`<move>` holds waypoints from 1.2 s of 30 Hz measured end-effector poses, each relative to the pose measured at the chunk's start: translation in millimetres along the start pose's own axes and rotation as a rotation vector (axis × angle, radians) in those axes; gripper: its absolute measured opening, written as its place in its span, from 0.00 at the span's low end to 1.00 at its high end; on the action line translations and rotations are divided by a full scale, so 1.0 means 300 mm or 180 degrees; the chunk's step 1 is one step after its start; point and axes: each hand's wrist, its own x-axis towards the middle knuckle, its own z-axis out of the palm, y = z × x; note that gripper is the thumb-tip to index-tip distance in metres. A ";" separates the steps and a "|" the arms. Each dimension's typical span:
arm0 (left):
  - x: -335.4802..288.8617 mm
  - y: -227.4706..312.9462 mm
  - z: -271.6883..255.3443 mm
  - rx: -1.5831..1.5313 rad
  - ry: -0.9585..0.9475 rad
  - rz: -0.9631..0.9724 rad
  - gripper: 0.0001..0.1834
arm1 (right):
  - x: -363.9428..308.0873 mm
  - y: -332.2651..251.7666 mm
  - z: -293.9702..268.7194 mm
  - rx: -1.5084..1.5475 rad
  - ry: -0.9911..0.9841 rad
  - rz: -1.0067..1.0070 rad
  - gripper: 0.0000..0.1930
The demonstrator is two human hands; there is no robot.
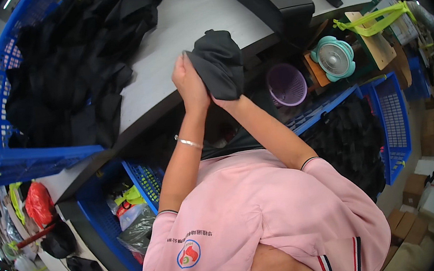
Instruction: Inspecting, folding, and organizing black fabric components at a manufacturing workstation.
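A piece of black fabric [218, 63] is held up in front of me, over the near edge of the grey-white table. My left hand [188, 82] is closed on its left edge, with the thumb upward. Beneath the lower end of the fabric, my right hand [228, 103] supports it. The cloth covers most of the right hand and hides its fingers. Folds run across the fabric, and its top end is bunched.
Left on the table [164, 45], a blue crate [43, 158] overflows with black fabric pieces [69, 82]. Stacked black pieces [271, 3] lie at the far right. A purple basket [287, 85], a teal fan [333, 58] and another blue crate [390, 115] stand to the right.
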 end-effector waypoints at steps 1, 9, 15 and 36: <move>0.018 -0.003 -0.011 0.0013 0.0028 0.0012 0.14 | 0.001 0.030 -0.015 0.0118 -0.0442 -0.0160 0.15; 0.179 0.028 -0.224 0.0547 0.0203 0.0454 0.18 | -0.285 -0.253 0.026 -0.1330 -0.1520 0.1943 0.21; 0.083 0.203 -0.214 0.0920 0.0332 0.0810 0.19 | -0.372 -0.260 -0.159 0.0114 -0.0804 0.2202 0.23; -0.068 0.132 -0.157 -0.0905 -0.1184 -0.2192 0.17 | 0.081 -0.199 -0.033 -0.1737 -0.0552 0.0152 0.14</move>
